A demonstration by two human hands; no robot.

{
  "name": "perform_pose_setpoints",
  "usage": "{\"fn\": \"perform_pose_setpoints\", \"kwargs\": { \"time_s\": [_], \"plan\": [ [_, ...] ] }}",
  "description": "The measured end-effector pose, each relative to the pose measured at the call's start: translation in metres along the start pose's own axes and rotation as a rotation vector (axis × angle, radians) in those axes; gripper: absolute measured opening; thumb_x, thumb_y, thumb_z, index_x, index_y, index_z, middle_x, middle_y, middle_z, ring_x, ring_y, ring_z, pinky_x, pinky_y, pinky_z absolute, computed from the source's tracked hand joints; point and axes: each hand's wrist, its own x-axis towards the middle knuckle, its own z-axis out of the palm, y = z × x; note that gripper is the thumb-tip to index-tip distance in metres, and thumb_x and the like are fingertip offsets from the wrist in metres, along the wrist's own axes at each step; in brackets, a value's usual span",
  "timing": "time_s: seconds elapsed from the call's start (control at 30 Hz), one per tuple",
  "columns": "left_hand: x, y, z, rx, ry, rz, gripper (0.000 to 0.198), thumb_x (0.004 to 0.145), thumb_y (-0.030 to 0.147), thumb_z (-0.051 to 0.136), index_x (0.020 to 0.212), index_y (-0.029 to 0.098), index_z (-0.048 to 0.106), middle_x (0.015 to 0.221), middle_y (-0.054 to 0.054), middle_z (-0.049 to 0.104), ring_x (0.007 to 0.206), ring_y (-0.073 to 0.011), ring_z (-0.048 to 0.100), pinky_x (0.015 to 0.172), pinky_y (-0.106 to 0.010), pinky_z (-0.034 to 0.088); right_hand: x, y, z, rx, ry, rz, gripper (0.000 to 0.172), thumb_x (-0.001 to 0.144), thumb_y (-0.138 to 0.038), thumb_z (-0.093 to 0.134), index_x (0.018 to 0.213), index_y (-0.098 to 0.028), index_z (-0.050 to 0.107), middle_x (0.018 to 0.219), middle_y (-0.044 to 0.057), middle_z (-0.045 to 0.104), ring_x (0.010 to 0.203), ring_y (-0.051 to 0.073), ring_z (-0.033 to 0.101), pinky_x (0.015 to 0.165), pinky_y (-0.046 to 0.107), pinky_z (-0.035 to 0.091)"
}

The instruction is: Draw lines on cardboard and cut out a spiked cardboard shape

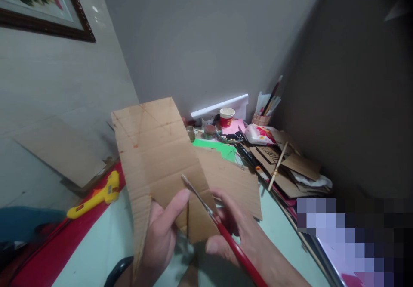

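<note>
My left hand (163, 235) grips the lower edge of a brown cardboard sheet (155, 153), thumb pressed on its front, holding it up over the table. My right hand (240, 235) is closed around red-handled scissors (226, 231); the blades (196, 192) lie against the cardboard near a slit at its lower edge. The sheet carries faint drawn lines near its top. A second cardboard piece (232, 179) shows just behind, to the right.
A yellow glue gun (97, 196) lies on the red table edge at left. Further back are green paper (219, 147), a red paper cup (226, 117), a pen holder (263, 117), cardboard scraps (290, 166) and a wooden stick (277, 166). Walls close in behind and right.
</note>
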Motion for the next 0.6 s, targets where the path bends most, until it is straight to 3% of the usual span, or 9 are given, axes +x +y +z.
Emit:
{"fn": "perform_pose_setpoints", "kwargs": {
  "time_s": [0.13,0.23,0.37,0.47,0.6],
  "plan": [
    [0.003,0.005,0.003,-0.153,0.121,-0.009,0.063,0.072,0.033,0.087,0.130,0.028,0.064,0.119,-0.002,0.076,0.121,-0.0246,0.066,0.099,-0.031,0.056,0.002,0.007,-0.001,-0.087,-0.021,-0.017,0.075,0.077,-0.063,0.076,0.132,-0.020,0.052,0.073,-0.005,0.051,0.066,0.016,0.045,0.063,0.028,0.035],
    [0.006,0.011,0.002,-0.212,0.178,0.003,0.044,0.077,0.028,0.085,0.118,0.028,0.070,0.102,0.002,0.076,0.107,-0.0170,0.070,0.091,-0.022,0.057,0.004,0.007,0.000,-0.149,-0.058,0.007,0.051,0.079,-0.050,0.074,0.118,-0.020,0.059,0.066,-0.008,0.044,0.061,0.015,0.039,0.060,0.027,0.032],
    [0.013,0.018,-0.004,-0.264,0.262,-0.002,0.029,0.079,0.024,0.084,0.105,0.025,0.072,0.090,0.004,0.071,0.100,-0.0157,0.068,0.088,-0.021,0.058,0.004,0.005,0.002,-0.258,-0.025,0.010,0.025,0.080,-0.042,0.069,0.093,-0.022,0.063,0.064,-0.006,0.044,0.061,0.014,0.038,0.057,0.026,0.032],
    [0.017,0.020,-0.007,-0.290,0.287,0.050,0.030,0.079,0.024,0.083,0.107,0.028,0.072,0.101,0.004,0.072,0.101,-0.0145,0.067,0.090,-0.023,0.057,0.006,0.007,0.001,-0.321,0.058,-0.039,0.026,0.083,-0.046,0.065,0.088,-0.021,0.063,0.061,-0.006,0.044,0.057,0.014,0.036,0.055,0.026,0.031],
    [0.017,0.020,-0.008,-0.245,0.199,0.121,0.017,0.073,0.023,0.088,0.075,0.022,0.071,0.080,0.006,0.070,0.080,-0.0097,0.065,0.081,-0.017,0.055,0.010,0.014,-0.007,-0.322,0.231,-0.055,0.038,0.090,-0.057,0.056,0.095,-0.021,0.066,0.065,-0.001,0.055,0.060,0.017,0.050,0.057,0.028,0.041]
  ]
}}
